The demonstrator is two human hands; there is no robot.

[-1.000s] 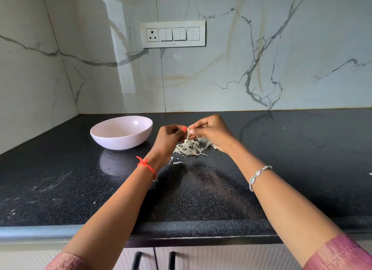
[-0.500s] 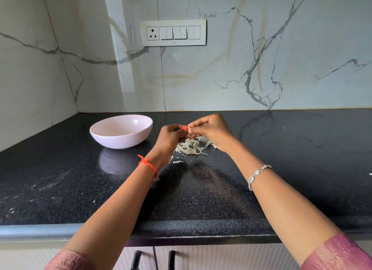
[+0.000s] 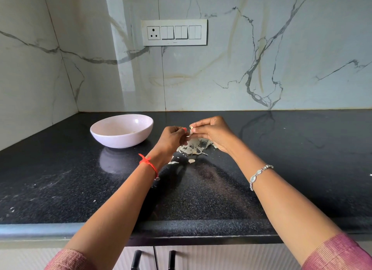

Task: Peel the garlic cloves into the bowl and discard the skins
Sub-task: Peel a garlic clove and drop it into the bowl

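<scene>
A small pale garlic clove (image 3: 191, 128) is pinched in the fingertips of my right hand (image 3: 213, 131), just above a heap of papery garlic skins (image 3: 192, 148) on the black counter. My left hand (image 3: 173, 137) is curled close beside it, its fingertips at the clove's skin; what they hold is too small to tell. A pale pink bowl (image 3: 128, 139) stands left of my hands, with a few peeled bits on its bottom.
The black stone counter (image 3: 281, 169) runs from wall to wall, with a rounded front edge (image 3: 181, 228). Marble walls close the back and left. A switch panel (image 3: 174, 32) sits on the back wall. Cabinet handles (image 3: 153, 259) show below.
Both hands stay together over the skin heap, with only small finger movements on the clove. The bowl has not moved.
</scene>
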